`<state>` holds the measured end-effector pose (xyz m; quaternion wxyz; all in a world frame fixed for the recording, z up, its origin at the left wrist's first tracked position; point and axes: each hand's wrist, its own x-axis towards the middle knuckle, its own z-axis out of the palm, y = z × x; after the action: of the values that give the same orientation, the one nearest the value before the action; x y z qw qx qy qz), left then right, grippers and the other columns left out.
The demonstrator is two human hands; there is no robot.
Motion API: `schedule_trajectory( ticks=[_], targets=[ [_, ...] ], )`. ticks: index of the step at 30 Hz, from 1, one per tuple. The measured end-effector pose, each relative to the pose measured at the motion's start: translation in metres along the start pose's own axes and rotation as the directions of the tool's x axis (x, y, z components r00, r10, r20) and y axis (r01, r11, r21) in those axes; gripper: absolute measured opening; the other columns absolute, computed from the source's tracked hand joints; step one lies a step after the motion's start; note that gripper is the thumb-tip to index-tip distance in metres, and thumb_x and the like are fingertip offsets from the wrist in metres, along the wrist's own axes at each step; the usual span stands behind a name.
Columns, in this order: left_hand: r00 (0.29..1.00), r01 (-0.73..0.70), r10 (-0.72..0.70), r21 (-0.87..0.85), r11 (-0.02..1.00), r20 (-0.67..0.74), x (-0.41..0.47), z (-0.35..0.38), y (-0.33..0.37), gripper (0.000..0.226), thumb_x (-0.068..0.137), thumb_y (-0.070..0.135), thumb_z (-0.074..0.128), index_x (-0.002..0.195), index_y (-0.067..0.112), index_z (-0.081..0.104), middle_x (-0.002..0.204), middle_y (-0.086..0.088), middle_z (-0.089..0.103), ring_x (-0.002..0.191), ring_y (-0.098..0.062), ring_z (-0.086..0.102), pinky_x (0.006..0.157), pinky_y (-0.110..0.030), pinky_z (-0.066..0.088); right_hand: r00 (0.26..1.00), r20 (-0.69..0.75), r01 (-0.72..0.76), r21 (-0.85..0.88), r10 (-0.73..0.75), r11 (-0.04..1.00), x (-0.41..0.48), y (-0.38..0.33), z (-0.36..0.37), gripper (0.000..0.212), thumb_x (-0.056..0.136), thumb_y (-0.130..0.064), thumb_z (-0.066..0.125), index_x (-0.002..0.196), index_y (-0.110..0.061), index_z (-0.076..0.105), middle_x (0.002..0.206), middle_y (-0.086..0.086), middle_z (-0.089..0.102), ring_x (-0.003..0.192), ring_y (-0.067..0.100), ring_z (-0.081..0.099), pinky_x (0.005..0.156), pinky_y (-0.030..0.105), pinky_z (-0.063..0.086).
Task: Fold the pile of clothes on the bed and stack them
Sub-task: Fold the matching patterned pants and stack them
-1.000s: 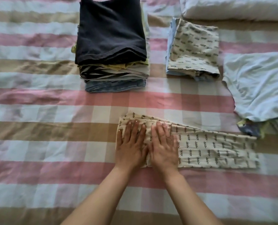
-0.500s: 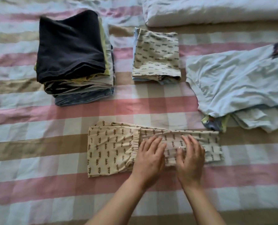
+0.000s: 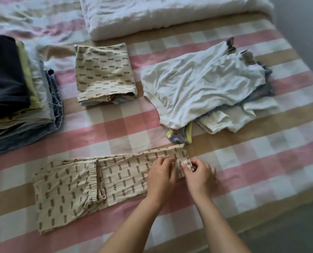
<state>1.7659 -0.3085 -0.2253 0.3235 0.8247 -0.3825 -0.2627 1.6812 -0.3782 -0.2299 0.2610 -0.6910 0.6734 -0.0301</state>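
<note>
Beige patterned trousers (image 3: 82, 187) lie flat and lengthwise across the checked bed, waistband folded in near the middle. My left hand (image 3: 161, 177) and my right hand (image 3: 197, 175) sit side by side at the leg end on the right, both with fingers curled and pinching the cuff edge. A tall stack of folded clothes (image 3: 15, 95) with a dark top piece stands at the far left. A smaller folded beige patterned piece (image 3: 104, 73) lies beside it. A loose pile of pale unfolded clothes (image 3: 207, 88) lies at the right.
A rolled white duvet (image 3: 170, 13) runs along the far side of the bed. The bed's right edge (image 3: 287, 161) drops to a dark floor at lower right. The checked sheet (image 3: 133, 128) shows between the piles.
Both hands slid rightward along the trousers from the waist end to the leg cuffs, and their flat fingers have curled onto the cuff edge. The view has swung right.
</note>
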Motion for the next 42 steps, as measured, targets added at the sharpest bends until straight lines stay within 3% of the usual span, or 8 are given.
schedule_trajectory(
  ticks=[5, 8, 18, 27, 30, 34, 38, 42],
  targets=[
    [0.967, 0.253, -0.236, -0.319, 0.913, 0.093, 0.006, -0.009, 0.010, 0.011, 0.090, 0.012, 0.053, 0.092, 0.011, 0.064, 0.091, -0.003, 0.058, 0.086, -0.014, 0.050, 0.079, -0.028, 0.039, 1.000, -0.008, 0.028, 0.199, -0.027, 0.980, -0.016, -0.013, -0.005, 0.016, 0.080, -0.025, 0.068, 0.089, -0.012, 0.065, 0.095, 0.009, 0.066, 0.095, 0.032, 0.055, 0.080, 0.039, 0.042],
    [0.926, 0.368, -0.332, -0.622, 0.692, 0.179, 0.006, -0.033, 0.021, 0.020, 0.092, 0.019, 0.055, 0.076, 0.008, 0.056, 0.066, -0.004, 0.050, 0.065, -0.018, 0.045, 0.062, -0.033, 0.036, 0.986, -0.022, 0.164, 0.363, -0.168, 0.917, -0.043, -0.030, -0.011, 0.013, 0.078, -0.020, 0.071, 0.082, -0.013, 0.060, 0.083, 0.003, 0.066, 0.080, 0.024, 0.060, 0.072, 0.042, 0.049],
    [0.940, 0.236, -0.340, -0.751, 0.616, 0.017, -0.040, -0.170, -0.016, 0.023, 0.085, -0.002, 0.052, 0.069, 0.012, 0.060, 0.055, 0.009, 0.055, 0.052, -0.004, 0.051, 0.047, -0.017, 0.043, 0.789, -0.185, 0.584, 0.521, -0.586, 0.622, -0.137, -0.100, -0.006, 0.023, 0.087, -0.032, 0.049, 0.087, -0.017, 0.066, 0.093, -0.006, 0.058, 0.093, 0.008, 0.053, 0.082, 0.019, 0.041],
    [0.787, 0.366, -0.617, -0.800, 0.476, -0.007, -0.094, -0.251, -0.146, 0.024, 0.083, 0.000, 0.052, 0.079, 0.015, 0.070, 0.072, 0.002, 0.068, 0.071, -0.018, 0.060, 0.058, -0.028, 0.050, 0.899, 0.003, 0.372, 0.520, -0.437, 0.769, -0.153, -0.122, 0.064, 0.017, 0.088, 0.001, 0.053, 0.098, -0.010, 0.062, 0.093, -0.007, 0.054, 0.093, 0.021, 0.057, 0.082, 0.044, 0.050],
    [0.684, 0.438, -0.729, -0.807, 0.397, 0.013, -0.096, -0.245, -0.180, 0.025, 0.087, -0.003, 0.048, 0.079, 0.013, 0.065, 0.073, -0.002, 0.068, 0.071, -0.020, 0.060, 0.057, -0.028, 0.049, 0.921, 0.130, 0.267, 0.476, -0.368, 0.838, -0.148, -0.122, 0.084, 0.020, 0.088, -0.002, 0.055, 0.107, -0.006, 0.059, 0.098, -0.001, 0.051, 0.098, 0.025, 0.056, 0.088, 0.033, 0.045],
    [0.664, 0.538, -0.737, -0.605, 0.587, -0.125, -0.099, -0.231, -0.203, 0.008, 0.085, 0.019, 0.056, 0.079, 0.015, 0.058, 0.079, -0.001, 0.062, 0.074, -0.017, 0.055, 0.060, -0.027, 0.042, 0.926, 0.234, 0.191, 0.385, -0.296, 0.903, -0.142, -0.124, 0.099, 0.035, 0.088, -0.018, 0.061, 0.120, -0.005, 0.053, 0.109, 0.006, 0.058, 0.102, 0.021, 0.054, 0.087, 0.028, 0.042],
    [0.659, 0.576, -0.735, -0.522, 0.629, -0.158, -0.096, -0.224, -0.202, 0.033, 0.072, 0.024, 0.072, 0.097, 0.011, 0.054, 0.089, -0.002, 0.060, 0.081, -0.020, 0.056, 0.071, -0.030, 0.044, 0.913, 0.366, 0.068, 0.293, -0.177, 0.954, -0.138, -0.134, 0.104, 0.022, 0.080, -0.034, 0.068, 0.093, -0.019, 0.058, 0.083, -0.008, 0.060, 0.083, 0.017, 0.059, 0.068, 0.027, 0.040],
    [0.624, 0.599, -0.780, -0.669, 0.440, 0.046, -0.089, -0.229, -0.199, 0.019, 0.074, 0.009, 0.075, 0.090, 0.011, 0.065, 0.088, -0.004, 0.071, 0.078, -0.019, 0.068, 0.072, -0.029, 0.055, 0.863, 0.497, -0.047, 0.258, -0.091, 0.965, -0.136, -0.140, 0.104, 0.014, 0.076, -0.028, 0.072, 0.073, -0.019, 0.062, 0.078, -0.002, 0.067, 0.080, 0.021, 0.065, 0.068, 0.028, 0.049]
  ],
)
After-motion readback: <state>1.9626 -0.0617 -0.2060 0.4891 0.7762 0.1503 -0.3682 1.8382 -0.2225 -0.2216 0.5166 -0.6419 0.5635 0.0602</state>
